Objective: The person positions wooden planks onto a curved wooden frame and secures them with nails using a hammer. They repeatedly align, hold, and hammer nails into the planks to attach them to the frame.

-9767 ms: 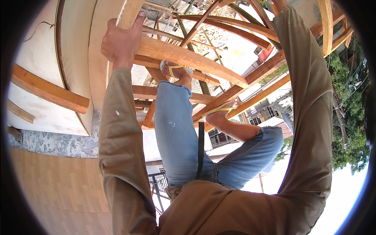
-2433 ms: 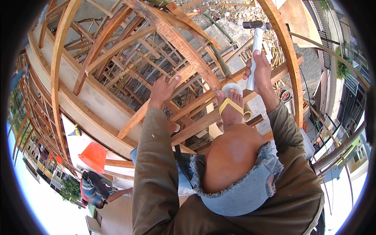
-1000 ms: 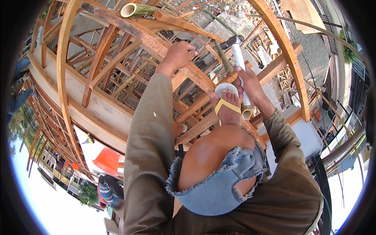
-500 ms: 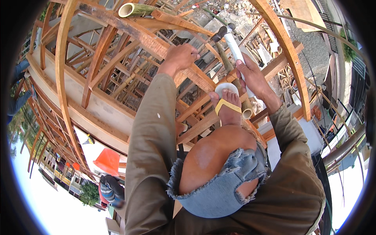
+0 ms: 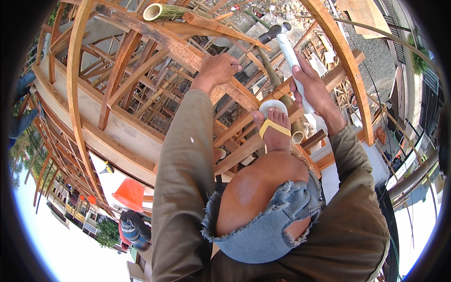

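Observation:
My right hand [image 5: 312,89] grips a hammer [image 5: 287,50] by its pale wrapped handle. The dark metal head is at the upper end, raised over the timber frame. My left hand [image 5: 218,70] is closed in a curled grip at a long reddish wooden beam [image 5: 242,96], which runs diagonally beneath it. Whatever its fingers pinch is too small or hidden to make out. Between the two hands, below the hammer, my foot in a yellow-strapped sandal [image 5: 275,127] rests on the timbers.
A cut bamboo pole [image 5: 162,12] lies across the beams at the upper left. Curved wooden ribs [image 5: 345,51] rise on both sides. Rubble and scrap wood [image 5: 282,11] lie far below through the gaps. Another person [image 5: 134,228] is at the lower left, near an orange object [image 5: 128,193].
My right hand and the hammer have shifted slightly right, with the hammer head a little higher and farther from my left hand. My left hand stays at the beam, almost unmoved.

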Available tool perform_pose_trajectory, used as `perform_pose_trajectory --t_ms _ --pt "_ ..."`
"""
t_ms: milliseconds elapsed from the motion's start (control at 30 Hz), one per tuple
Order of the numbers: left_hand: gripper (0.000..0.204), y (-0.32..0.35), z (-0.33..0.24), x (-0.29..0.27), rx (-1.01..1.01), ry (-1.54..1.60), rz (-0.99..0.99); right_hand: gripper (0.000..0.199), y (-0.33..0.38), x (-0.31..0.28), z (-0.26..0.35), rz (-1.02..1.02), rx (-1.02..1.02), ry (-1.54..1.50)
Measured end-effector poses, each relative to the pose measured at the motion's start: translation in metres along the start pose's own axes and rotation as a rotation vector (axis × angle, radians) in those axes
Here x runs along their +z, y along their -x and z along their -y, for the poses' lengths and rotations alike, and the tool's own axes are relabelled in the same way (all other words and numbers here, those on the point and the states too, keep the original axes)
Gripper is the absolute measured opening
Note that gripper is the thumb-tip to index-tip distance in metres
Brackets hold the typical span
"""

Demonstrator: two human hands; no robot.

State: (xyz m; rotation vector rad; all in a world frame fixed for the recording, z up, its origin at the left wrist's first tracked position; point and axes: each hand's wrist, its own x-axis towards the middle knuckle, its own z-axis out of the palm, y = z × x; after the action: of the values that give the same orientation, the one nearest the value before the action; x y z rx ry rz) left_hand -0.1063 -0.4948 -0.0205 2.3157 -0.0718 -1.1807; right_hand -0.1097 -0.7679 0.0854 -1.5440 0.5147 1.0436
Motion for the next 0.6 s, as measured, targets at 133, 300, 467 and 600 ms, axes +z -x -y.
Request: perform_pose_trajectory --t_ms 133,300,467,600 --pt "0.027 0.001 0.002 0.0 0.008 -0.011 -0.002 0.061 -0.003 -0.001 0.005 -0.042 -0.056 0.011" --pt "0.025 0.0 -0.005 -0.002 -0.019 -0.034 0.018 0.062 -0.005 0.013 0.005 -0.186 -0.15 0.007" --pt "0.023 -0.004 -0.001 0.005 -0.012 -0.037 0.015 0.061 -0.002 0.014 -0.001 0.084 0.089 0.07" --pt "0.023 0.0 -0.002 0.003 -0.027 -0.05 0.006 0.058 -0.007 0.006 0.012 -0.191 -0.109 -0.034"
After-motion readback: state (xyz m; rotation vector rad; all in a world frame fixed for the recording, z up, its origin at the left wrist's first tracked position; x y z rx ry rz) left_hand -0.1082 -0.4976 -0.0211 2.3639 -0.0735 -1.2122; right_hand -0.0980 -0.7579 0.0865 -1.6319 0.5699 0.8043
